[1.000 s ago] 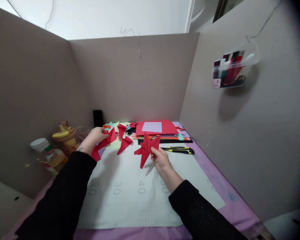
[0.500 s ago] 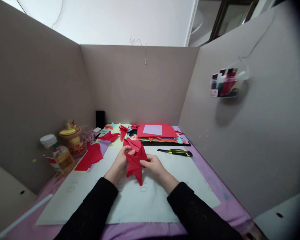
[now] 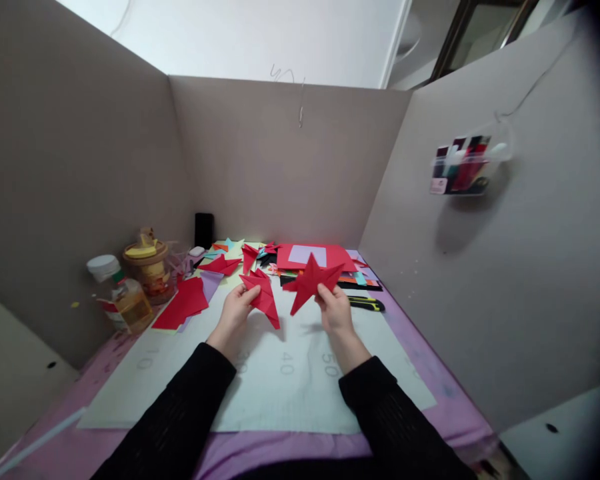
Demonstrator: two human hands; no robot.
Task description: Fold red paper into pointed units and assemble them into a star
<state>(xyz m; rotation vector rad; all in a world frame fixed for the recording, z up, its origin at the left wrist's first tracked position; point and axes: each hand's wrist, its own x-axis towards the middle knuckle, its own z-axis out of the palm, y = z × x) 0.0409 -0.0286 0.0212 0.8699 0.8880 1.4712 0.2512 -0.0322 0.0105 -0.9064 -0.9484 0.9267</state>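
Observation:
My left hand (image 3: 236, 308) pinches a folded red paper piece (image 3: 264, 297) with long points, held just above the white mat (image 3: 280, 407). In my right hand (image 3: 336, 311) is a red paper star (image 3: 312, 283), raised and tilted, gripped by its lower right part between thumb and fingers. A gap separates the two red pieces. Partly behind my right hand lies a yellow and black utility knife (image 3: 367, 304). Beyond the hands are more folded red papers, one of them a pointed piece (image 3: 221, 265) at the back left.
Red sheets (image 3: 183, 303) lie on the left of the mat. A bottle of amber liquid (image 3: 133, 307) and a brown cup (image 3: 153, 270) stand by the left panel. At the back is a paper stack (image 3: 343, 257). A plastic holder (image 3: 463, 167) hangs on the right panel.
The two red pieces, together between my hands before, are now apart. My right hand has moved right and up with the star; my left hand keeps the other piece.

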